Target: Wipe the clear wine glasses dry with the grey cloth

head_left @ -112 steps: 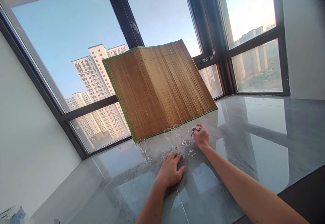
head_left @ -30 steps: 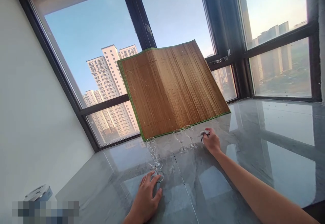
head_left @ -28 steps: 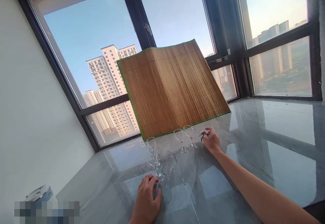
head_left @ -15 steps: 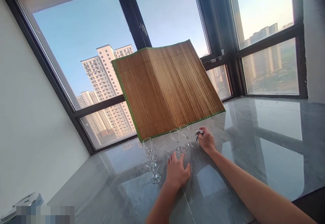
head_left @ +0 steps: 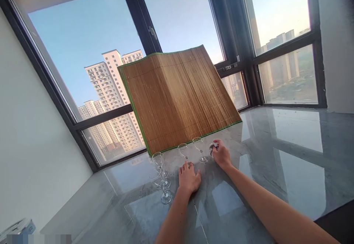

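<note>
My left hand (head_left: 189,178) is at the foot of a clear stemmed glass (head_left: 183,148), fingers curled over its base and partly hiding it. To the right of that glass, another stemmed glass (head_left: 204,159) stands upright. My right hand (head_left: 221,154) is closed around a small crumpled white-and-grey cloth (head_left: 213,147), just right of that second glass. Left of my left hand, several more stemmed glasses (head_left: 166,196) stand close together in a row, overlapping in view.
A bamboo mat (head_left: 179,96) with green edging leans against the window behind the glasses. The glossy grey marble-look surface (head_left: 265,185) carries window reflections. A white wall (head_left: 33,133) borders the left side, and a partly blurred box (head_left: 20,227) sits at the lower left.
My left hand has reached the base of the middle glass, which has shifted slightly left and nearer. My right hand still grips the cloth. The view has moved slightly.
</note>
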Action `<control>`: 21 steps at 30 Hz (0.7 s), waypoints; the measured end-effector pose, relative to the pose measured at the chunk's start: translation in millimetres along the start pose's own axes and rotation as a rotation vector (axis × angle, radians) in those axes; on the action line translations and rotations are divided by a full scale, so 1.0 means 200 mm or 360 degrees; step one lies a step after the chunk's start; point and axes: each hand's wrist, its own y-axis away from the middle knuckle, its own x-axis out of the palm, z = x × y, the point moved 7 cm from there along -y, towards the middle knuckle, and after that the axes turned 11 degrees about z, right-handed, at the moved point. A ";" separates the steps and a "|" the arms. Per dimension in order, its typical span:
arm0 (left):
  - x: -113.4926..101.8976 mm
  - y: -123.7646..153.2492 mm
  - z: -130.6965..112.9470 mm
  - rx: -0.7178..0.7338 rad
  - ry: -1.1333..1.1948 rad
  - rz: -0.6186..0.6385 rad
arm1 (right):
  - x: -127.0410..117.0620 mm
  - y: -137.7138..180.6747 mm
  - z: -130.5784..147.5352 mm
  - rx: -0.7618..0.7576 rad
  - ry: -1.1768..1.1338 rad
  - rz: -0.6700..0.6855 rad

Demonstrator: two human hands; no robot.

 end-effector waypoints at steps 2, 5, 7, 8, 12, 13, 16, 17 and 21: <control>-0.01 0.03 0.04 -0.0072 -0.0005 -0.0023 | 0.00 0.00 0.00 0.0005 0.0014 0.0008; -0.03 0.06 0.11 -0.0150 -0.0014 -0.0030 | 0.01 0.00 0.00 -0.0006 0.0034 0.0021; -0.03 0.07 0.16 -0.0202 -0.0001 -0.0022 | 0.02 -0.01 -0.01 -0.0007 0.0038 0.0023; -0.03 0.07 0.18 -0.0230 0.0012 -0.0016 | 0.02 -0.01 -0.01 -0.0005 0.0036 0.0022; -0.03 0.07 0.25 -0.0320 0.0090 -0.0032 | 0.03 -0.01 -0.02 -0.0004 0.0033 0.0020; -0.03 0.07 0.26 -0.0334 0.0111 -0.0039 | 0.03 -0.01 -0.02 -0.0006 0.0032 0.0021; -0.04 0.07 0.28 -0.0386 0.0164 -0.0050 | 0.03 -0.01 -0.01 -0.0030 0.0025 0.0043; -0.04 0.07 0.28 -0.0402 0.0175 -0.0049 | 0.03 -0.01 -0.01 -0.0039 0.0019 0.0052; -0.05 0.08 0.29 -0.0435 0.0204 -0.0073 | 0.02 -0.01 -0.01 -0.0035 -0.0001 0.0071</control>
